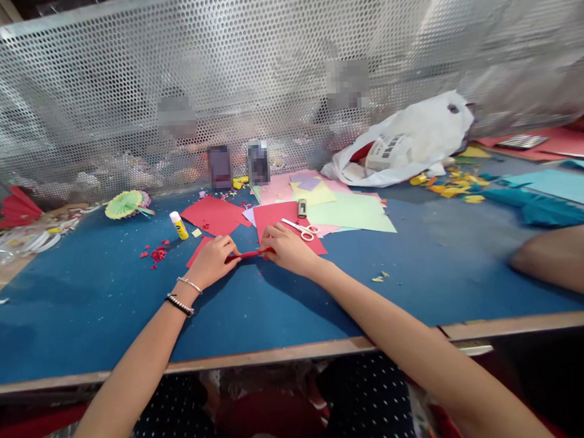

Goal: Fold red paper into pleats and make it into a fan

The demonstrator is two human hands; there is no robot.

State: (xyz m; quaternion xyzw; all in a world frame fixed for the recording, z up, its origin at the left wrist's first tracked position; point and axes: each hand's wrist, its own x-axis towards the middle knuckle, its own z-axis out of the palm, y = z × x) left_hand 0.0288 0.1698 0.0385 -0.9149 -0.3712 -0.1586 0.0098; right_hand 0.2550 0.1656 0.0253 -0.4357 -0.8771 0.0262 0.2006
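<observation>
Between both hands stretches a narrow folded strip of red paper (249, 254), held just above the blue tabletop. My left hand (215, 258) pinches its left end, fingers closed. At the other end, my right hand (287, 248) grips the strip with curled fingers. Beyond my right hand lie white-handled scissors (302, 230) on a red sheet (272, 214), with a small stapler-like object (302, 208) by them. A glue stick (179, 225) stands upright past my left hand, near red paper scraps (158, 253).
Pastel sheets (352, 213) lie behind the scissors. A pleated green paper rosette (123, 205) is at left. Two phones lean on a perforated metal screen (266, 65). A white plastic bag (409, 139) rests at back right. Another person's arm (559, 259) is on the right, near teal paper (538, 205).
</observation>
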